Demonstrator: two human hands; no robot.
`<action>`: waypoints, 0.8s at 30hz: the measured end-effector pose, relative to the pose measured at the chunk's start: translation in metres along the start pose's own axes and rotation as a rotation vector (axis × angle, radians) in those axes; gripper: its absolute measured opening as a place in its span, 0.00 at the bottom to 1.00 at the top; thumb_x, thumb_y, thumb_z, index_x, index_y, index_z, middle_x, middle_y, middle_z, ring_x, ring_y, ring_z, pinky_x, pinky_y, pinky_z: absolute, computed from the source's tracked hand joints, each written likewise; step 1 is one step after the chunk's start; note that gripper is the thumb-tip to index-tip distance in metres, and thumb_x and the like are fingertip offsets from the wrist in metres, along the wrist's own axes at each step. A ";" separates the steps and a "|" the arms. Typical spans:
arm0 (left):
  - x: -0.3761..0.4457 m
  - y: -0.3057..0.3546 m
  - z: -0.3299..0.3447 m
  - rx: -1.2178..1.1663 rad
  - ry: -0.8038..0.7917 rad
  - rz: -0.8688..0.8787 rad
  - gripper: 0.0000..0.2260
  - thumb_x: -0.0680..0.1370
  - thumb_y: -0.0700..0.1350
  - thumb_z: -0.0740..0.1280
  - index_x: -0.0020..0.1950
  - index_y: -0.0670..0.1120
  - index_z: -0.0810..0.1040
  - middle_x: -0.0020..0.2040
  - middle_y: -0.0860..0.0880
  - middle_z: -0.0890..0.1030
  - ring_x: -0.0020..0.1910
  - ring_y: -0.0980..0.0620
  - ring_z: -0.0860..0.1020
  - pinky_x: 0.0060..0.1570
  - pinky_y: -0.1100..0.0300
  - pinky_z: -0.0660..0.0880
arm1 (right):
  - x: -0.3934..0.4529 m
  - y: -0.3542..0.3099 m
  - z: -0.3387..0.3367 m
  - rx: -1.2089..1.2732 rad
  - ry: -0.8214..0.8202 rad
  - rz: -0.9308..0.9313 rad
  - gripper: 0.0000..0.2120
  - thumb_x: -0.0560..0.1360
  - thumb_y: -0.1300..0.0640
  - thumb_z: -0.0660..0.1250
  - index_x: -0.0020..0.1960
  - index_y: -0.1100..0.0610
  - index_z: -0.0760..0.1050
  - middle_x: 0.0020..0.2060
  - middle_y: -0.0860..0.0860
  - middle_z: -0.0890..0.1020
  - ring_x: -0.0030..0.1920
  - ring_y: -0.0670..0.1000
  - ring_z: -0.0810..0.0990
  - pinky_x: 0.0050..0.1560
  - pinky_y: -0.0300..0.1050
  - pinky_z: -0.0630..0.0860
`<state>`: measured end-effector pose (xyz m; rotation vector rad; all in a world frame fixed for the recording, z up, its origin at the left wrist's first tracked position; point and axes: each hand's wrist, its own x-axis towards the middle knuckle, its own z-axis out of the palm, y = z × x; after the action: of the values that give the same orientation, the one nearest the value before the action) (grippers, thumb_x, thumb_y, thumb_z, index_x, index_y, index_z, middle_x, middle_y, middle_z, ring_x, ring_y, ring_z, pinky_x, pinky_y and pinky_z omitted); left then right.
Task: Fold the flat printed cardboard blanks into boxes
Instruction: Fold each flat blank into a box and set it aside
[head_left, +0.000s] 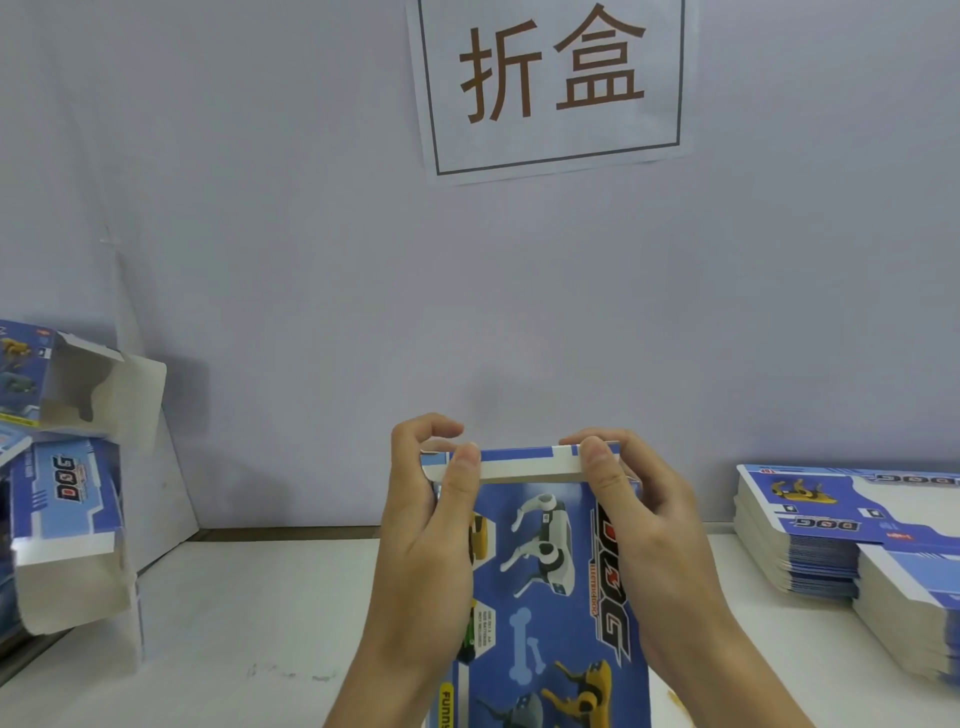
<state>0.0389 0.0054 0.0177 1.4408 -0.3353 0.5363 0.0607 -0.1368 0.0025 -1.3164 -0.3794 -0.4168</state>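
Over a white table (260, 623), a blue box (550, 597) is gripped at its top flap by the left hand (431, 525) and right hand (649, 530), thumbs pressed on it.

Held box (545, 582): blue, white and yellow dog print. Sign (550, 83): brown characters on white. Desk (249, 623): white.

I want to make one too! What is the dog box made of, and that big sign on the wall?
The dog box looks like thin printed cardboard: glossy blue outside, with a plain white edge at the folded top flap. The sign looks like ordinary matte paper, since it lies thin and slightly wavy against the wall.
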 end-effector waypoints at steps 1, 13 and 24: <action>0.000 -0.001 0.000 -0.015 -0.007 -0.012 0.08 0.73 0.59 0.61 0.52 0.63 0.72 0.51 0.41 0.78 0.47 0.25 0.76 0.45 0.27 0.75 | 0.000 0.000 0.001 -0.016 0.011 -0.005 0.14 0.71 0.39 0.64 0.45 0.49 0.78 0.40 0.55 0.86 0.37 0.56 0.86 0.30 0.43 0.80; 0.006 -0.010 -0.014 -0.114 -0.126 -0.078 0.09 0.80 0.46 0.62 0.53 0.61 0.76 0.54 0.48 0.80 0.49 0.43 0.85 0.45 0.46 0.83 | 0.000 -0.002 0.003 0.013 0.011 0.047 0.13 0.72 0.41 0.64 0.44 0.50 0.78 0.42 0.56 0.86 0.39 0.59 0.86 0.32 0.46 0.82; 0.007 -0.006 -0.015 -0.193 -0.145 -0.098 0.10 0.70 0.45 0.65 0.50 0.53 0.78 0.52 0.46 0.79 0.47 0.43 0.85 0.34 0.55 0.81 | 0.000 -0.004 -0.005 0.105 -0.080 0.084 0.12 0.66 0.43 0.66 0.43 0.49 0.79 0.38 0.56 0.85 0.36 0.55 0.86 0.30 0.43 0.81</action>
<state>0.0466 0.0211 0.0142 1.3043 -0.4185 0.3119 0.0589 -0.1427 0.0046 -1.2440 -0.4056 -0.2706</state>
